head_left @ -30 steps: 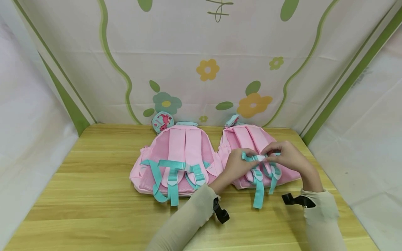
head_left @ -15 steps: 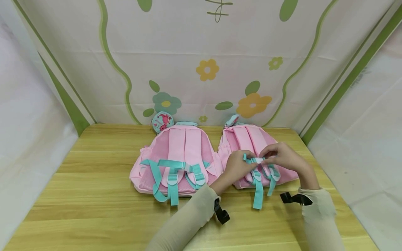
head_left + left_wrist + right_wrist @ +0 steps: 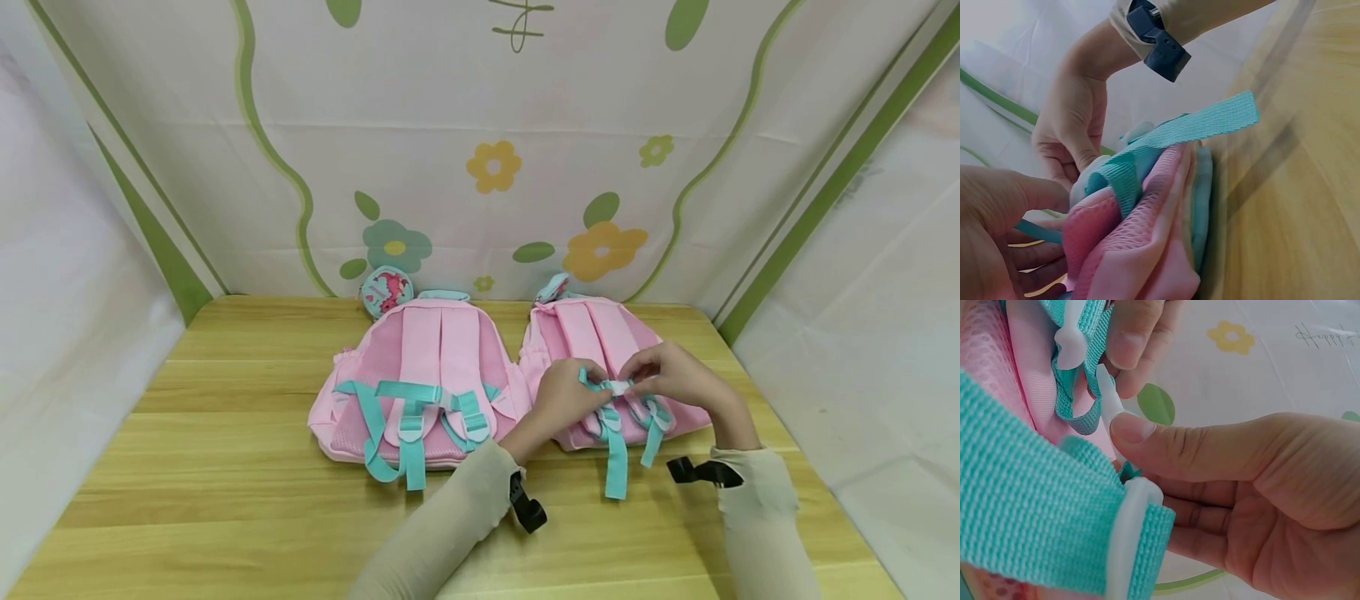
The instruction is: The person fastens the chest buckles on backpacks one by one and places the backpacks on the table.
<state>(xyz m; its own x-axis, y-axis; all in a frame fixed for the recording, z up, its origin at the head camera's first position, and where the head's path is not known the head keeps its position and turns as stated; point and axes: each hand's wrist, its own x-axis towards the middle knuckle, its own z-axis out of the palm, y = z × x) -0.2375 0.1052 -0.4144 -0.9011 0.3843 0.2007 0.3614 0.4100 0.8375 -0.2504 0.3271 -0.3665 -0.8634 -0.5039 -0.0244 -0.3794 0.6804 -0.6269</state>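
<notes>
Two pink backpacks lie with their shoulder straps up; my hands are over the right backpack (image 3: 581, 321). Its teal chest strap has a white buckle (image 3: 617, 387) held between them. My left hand (image 3: 567, 396) pinches the buckle's left side, next to the teal webbing. From the other side, my right hand (image 3: 678, 379) pinches it between thumb and fingers. In the right wrist view, the right thumb presses on the white buckle (image 3: 1109, 403). A loose teal strap end (image 3: 1216, 119) sticks out in the left wrist view. Fingers partly hide the buckle.
The left backpack (image 3: 423, 342) lies alongside, its teal chest strap (image 3: 408, 392) across the shoulder straps. A round pouch (image 3: 387, 292) sits by its top, and another small pouch (image 3: 552, 288) by the right one. A printed cloth backdrop (image 3: 420, 150) rises behind the wooden table (image 3: 225, 500).
Both hands keep their pinch on the buckle. It has shifted slightly down and left, the right hand and forearm moving a little left with it. The left backpack stays put.
</notes>
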